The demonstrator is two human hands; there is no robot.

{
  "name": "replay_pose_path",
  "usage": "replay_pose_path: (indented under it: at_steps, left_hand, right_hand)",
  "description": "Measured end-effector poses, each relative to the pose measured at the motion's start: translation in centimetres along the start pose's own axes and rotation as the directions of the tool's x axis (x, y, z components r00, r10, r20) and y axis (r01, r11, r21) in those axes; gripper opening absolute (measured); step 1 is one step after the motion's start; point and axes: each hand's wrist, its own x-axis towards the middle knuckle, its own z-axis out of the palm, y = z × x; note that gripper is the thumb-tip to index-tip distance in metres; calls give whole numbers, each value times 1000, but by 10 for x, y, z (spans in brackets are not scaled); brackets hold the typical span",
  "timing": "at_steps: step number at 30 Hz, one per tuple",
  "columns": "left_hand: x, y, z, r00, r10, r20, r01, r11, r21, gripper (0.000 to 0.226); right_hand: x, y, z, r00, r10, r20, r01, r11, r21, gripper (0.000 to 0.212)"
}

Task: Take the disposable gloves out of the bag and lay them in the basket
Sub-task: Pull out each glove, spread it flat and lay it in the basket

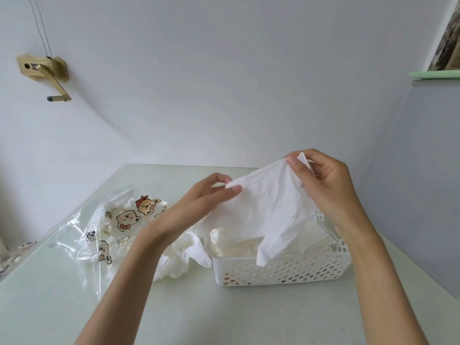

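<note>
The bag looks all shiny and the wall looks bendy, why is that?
Head view: the clear bag throws back white glare along its creases; the wide-angle lens bows the table edge and the wall. Light is soft and even, with only faint shadows under the basket. The glove held by the left hand and right hand looks a bit soft, not crisp.

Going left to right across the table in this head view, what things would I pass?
Printed clear bag → crumpled loose gloves → white perforated basket. Above the basket, the left hand and right hand pinch one glove.
</note>
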Motion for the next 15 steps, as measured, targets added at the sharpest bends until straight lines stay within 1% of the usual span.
replay_pose_path:
  at_steps: [1, 2, 4, 5, 6, 8, 10, 12, 13, 14, 15]
  left_hand:
    - [-1, -1, 0, 996, -36, 85, 38, 999, -23, 33]
    - [-3, 0, 1, 987, -57, 151, 59, 998, -8, 40]
    - [-9, 4, 6, 978, -50, 203, 34, 996, 78, 34]
    - [-11, 6, 9, 979, -30, 199, 9, 995, 103, 37]
    - [-12, 9, 11, 985, -17, 174, -2, 994, 113, 45]
    - [-11, 11, 12, 996, -20, 92, 8, 992, 126, 59]
    - [-8, 10, 8, 1000, -9, 2, 8, 991, 135, 58]
    - [-6, 7, 3, 1000, 15, -27, -11, 991, 133, 56]
    - [-3, 3, 1, 999, 23, -28, -19, 991, 129, 56]
    - [-1, 1, 0, 999, 32, -39, -27, 992, 126, 55]
    - [1, -2, -1, 997, 51, -51, -44, 991, 127, 54]
  right_hand:
    - [-1, -1, 1, 999, -1, 41, 1, 1000, 10, 13]
    - [-2, -1, 2, 997, 6, 77, -8, 999, 35, 13]
    - [-3, -2, 4, 994, 22, 109, -29, 997, 70, 14]
    - [-3, -2, 5, 994, 22, 110, -30, 997, 72, 15]
    - [-4, -2, 4, 994, 26, 110, -33, 997, 69, 15]
    - [-4, 0, -1, 993, 44, 109, -52, 996, 71, 21]
    - [-4, 2, -8, 993, 72, 94, -81, 993, 91, 39]
    - [-3, 3, -12, 992, 108, 62, -114, 987, 109, 62]
    - [-2, 3, -11, 991, 128, 41, -133, 984, 121, 66]
    - [-2, 3, -10, 989, 145, 20, -147, 981, 130, 64]
    - [-2, 4, -7, 988, 152, 1, -150, 980, 129, 57]
